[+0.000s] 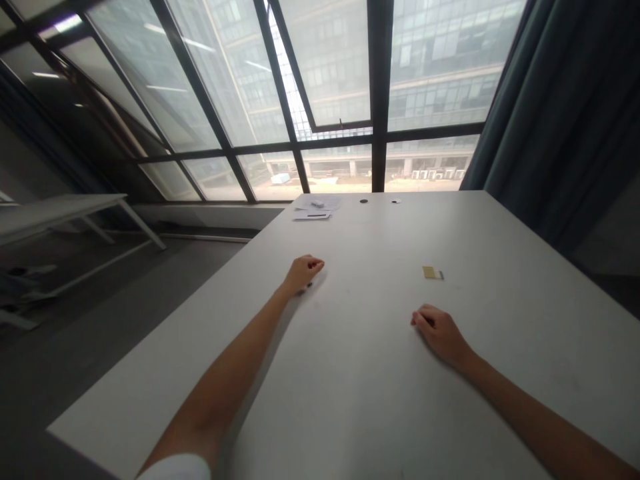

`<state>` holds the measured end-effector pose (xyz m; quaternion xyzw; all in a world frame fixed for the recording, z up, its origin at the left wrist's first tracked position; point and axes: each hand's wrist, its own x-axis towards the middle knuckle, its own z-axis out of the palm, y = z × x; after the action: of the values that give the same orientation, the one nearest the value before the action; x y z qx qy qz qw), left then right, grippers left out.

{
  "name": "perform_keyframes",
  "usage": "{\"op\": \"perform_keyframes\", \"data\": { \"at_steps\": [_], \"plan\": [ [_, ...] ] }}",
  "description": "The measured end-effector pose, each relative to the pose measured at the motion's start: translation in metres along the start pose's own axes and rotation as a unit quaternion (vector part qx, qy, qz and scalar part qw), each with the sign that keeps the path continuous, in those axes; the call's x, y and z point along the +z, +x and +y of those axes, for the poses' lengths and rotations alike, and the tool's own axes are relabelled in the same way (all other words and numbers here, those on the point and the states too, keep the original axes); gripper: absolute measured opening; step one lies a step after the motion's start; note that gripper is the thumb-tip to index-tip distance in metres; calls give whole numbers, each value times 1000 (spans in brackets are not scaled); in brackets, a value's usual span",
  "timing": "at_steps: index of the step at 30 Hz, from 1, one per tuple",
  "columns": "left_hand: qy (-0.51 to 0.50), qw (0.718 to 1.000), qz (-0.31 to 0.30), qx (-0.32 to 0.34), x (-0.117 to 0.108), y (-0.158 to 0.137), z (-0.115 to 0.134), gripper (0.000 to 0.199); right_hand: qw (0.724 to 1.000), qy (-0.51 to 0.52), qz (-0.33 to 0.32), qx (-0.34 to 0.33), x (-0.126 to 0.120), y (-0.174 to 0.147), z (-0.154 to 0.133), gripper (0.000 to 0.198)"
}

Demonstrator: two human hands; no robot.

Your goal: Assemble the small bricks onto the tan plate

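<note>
My left hand [303, 272] is above the white table [360, 373], fingers curled and the thumb and fingertips pressed together. Whether anything is between them is too small to make out. A small dark object [309, 285] shows just below that hand, near the wrist. Farther right, my right hand [440, 333] rests on its side in a loose fist, and its inner fingers are hidden. Beyond the right hand lies a small flat yellowish piece [429, 273] with a white part and a dark end; neither hand touches it.
Papers [316, 205] with a dark pen-like item [317, 215] lie at the far left of the table. A black disc [364, 201] and a small black-and-white item [395, 201] are near the far edge. Windows stand behind, a dark curtain [555, 120] at right, another table [60, 210] at left.
</note>
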<state>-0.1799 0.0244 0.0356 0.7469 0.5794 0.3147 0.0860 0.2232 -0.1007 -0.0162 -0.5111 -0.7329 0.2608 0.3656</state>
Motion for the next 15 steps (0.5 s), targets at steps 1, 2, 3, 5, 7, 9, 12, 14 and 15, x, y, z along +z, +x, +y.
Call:
{"op": "perform_keyframes", "data": {
  "at_steps": [1,2,3,5,7,9,12,14,15],
  "plan": [
    [9,1000,11,-15,-10,0,-12,33,1000,-1,-1,1,0,0,0,38],
    [15,999,19,-35,-19,-1,-24,34,1000,-1,-2,2,0,0,0,38],
    [20,998,25,-56,-26,-2,-35,35,1000,-1,-3,2,0,0,0,38],
    [15,994,35,-99,-38,-8,-53,36,1000,0,-6,1,0,-1,0,39],
    [2,990,38,-138,-45,-14,-65,38,1000,-1,-10,-3,-1,-1,-1,39],
    [7,987,35,-158,-48,-18,-72,42,1000,-1,-13,-6,-1,-2,-2,39],
    [50,988,14,-144,-48,-21,-77,48,1000,1,-12,-8,-2,-2,-4,39],
    [75,991,-4,-115,-46,-22,-80,55,1000,1,-13,-8,-2,-2,-4,38],
    [82,992,-11,-100,-45,-23,-81,60,1000,2,-14,-8,-2,-2,-4,38]
  ]
}}
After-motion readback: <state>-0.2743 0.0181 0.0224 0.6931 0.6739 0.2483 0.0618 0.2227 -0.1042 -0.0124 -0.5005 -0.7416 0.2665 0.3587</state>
